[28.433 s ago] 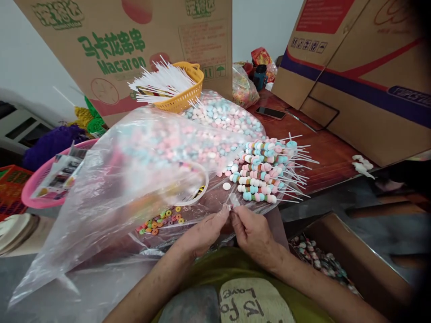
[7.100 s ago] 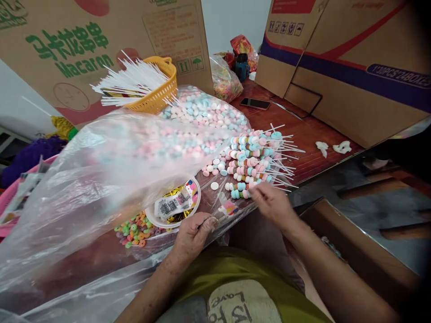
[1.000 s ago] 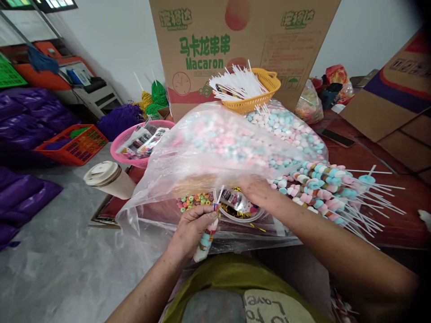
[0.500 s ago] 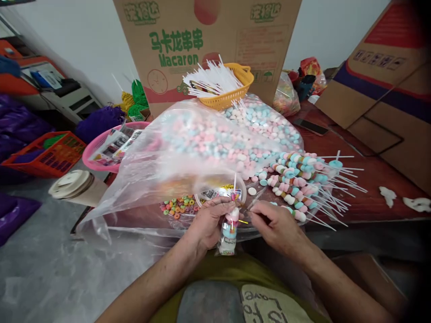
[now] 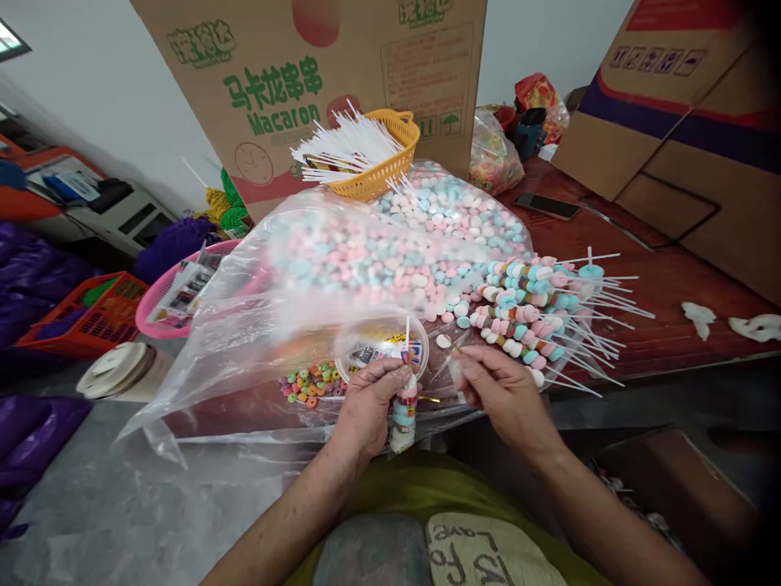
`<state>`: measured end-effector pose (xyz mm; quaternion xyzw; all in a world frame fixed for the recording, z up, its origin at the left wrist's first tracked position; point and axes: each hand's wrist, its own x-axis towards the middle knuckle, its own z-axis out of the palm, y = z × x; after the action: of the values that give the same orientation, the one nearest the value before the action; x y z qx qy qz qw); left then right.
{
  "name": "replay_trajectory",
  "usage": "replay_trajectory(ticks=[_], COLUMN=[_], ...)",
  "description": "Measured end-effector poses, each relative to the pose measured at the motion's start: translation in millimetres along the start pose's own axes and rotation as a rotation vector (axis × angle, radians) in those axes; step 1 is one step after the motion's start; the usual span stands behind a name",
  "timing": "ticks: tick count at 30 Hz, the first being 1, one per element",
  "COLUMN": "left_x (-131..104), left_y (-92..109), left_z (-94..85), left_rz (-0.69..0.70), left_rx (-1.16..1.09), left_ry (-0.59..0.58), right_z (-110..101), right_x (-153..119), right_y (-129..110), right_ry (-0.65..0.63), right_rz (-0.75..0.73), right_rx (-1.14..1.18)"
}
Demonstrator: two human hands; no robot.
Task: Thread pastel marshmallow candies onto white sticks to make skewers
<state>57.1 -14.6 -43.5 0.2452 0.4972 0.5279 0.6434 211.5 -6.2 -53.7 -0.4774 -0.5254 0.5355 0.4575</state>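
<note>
My left hand (image 5: 372, 403) pinches the gathered neck of a clear wrapper around a marshmallow skewer (image 5: 403, 419). Pink, blue and white pieces show inside it, and its white stick points up. To its right, my right hand (image 5: 503, 395) is closed at the fingertips on something thin that I cannot make out. A gold strip (image 5: 430, 399) lies between the hands. Just beyond them, a round clear tub (image 5: 425, 346) holds small printed packets. Finished-looking marshmallow skewers (image 5: 530, 293) are piled to the right, their sticks pointing right.
A large clear bag of marshmallows (image 5: 366, 252) covers the table's middle. On it rests a yellow basket (image 5: 390, 167) of white sticks. Colourful rings (image 5: 311, 382), a lidded cup (image 5: 119, 370) and a pink basket (image 5: 146, 313) are leftward. A phone (image 5: 546, 206) and cartons (image 5: 659, 122) stand rightward.
The view has turned, shifting the scene leftward. My right hand has drawn slightly away from the wrapper's neck. My left hand keeps its pinch on the wrapped skewer.
</note>
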Motion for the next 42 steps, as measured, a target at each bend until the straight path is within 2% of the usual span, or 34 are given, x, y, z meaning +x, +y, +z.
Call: replay_trajectory(ticks=[1,3,5,6,9,12,17,21,24,25,26,27,29,31,33,36,37,39,40,42], left_x=[0.5,0.2,-1.4,-2.3,-4.8,-7.6,-14.7,-15.5,-15.2,-15.5,-15.9,-16.4,-16.9,-16.7,-16.4,-15.9,-15.5,-14.1,-13.1,-11.2], left_y=[0.3,0.3,-0.9,-2.0,-6.4,-10.0,-12.3,-16.7,-16.6,-15.0,-12.7,-9.9,-4.0,0.2,1.1,-2.8,-4.5,-6.8,-7.0,-5.4], left_z=[0.3,2.4,5.0,5.8,3.8,-2.7,-10.4,-11.5,-10.6,-10.3,-10.1,-10.2,-11.0,-12.5,-13.7,-12.3,-10.7,-5.8,-2.6,5.2], left_rz=[0.006,0.017,0.003,-0.014,-0.062,-0.070,-0.089,-0.030,0.000,0.013,0.026,0.033,0.001,-0.110,-0.264,-0.400,-0.397,-0.352,-0.315,-0.226], left_rx=[0.022,0.077,0.102,0.103,0.121,0.149,0.247,0.204,0.064,0.040,0.035,0.042,0.066,0.069,0.045,-0.051,-0.100,-0.199,-0.242,-0.305], left_ry=[-0.020,-0.079,-0.130,-0.140,-0.134,-0.131,-0.212,-0.192,-0.146,-0.162,-0.191,-0.226,-0.281,-0.329,-0.411,-0.528,-0.532,-0.481,-0.424,-0.292], right_z=[-3.4,-5.1,-0.3,3.4,13.0,16.5,16.0,20.1,24.6,24.9,24.0,21.7,13.2,1.7,-9.4,-17.6,-17.1,-11.8,-7.8,-0.1], right_x=[-1.9,-5.8,-7.8,-7.7,-4.5,-1.3,-1.6,-8.4,-16.9,-19.1,-20.4,-20.5,-17.3,-10.6,-3.0,4.5,5.0,2.7,0.3,-5.0], right_y=[-4.3,-11.7,-14.8,-14.6,-10.9,-8.9,-9.2,-3.5,3.2,4.1,3.6,1.5,-7.5,-20.2,-31.8,-37.8,-36.3,-30.3,-27.0,-22.3], right_ry=[-0.031,-0.230,-0.424,-0.472,-0.494,-0.511,-0.446,-0.406,-0.170,-0.091,-0.068,-0.111,-0.315,-0.513,-0.651,-0.866,-0.862,-0.698,-0.565,-0.290], right_rz=[-0.039,-0.086,-0.058,-0.014,0.149,0.252,0.286,0.129,-0.098,-0.144,-0.155,-0.133,-0.082,-0.126,-0.182,-0.094,-0.049,-0.034,-0.081,-0.293], right_rx=[-0.010,-0.048,-0.075,-0.065,0.020,0.041,-0.060,-0.213,-0.237,-0.219,-0.190,-0.158,-0.123,-0.166,-0.221,-0.194,-0.165,-0.145,-0.183,-0.368])
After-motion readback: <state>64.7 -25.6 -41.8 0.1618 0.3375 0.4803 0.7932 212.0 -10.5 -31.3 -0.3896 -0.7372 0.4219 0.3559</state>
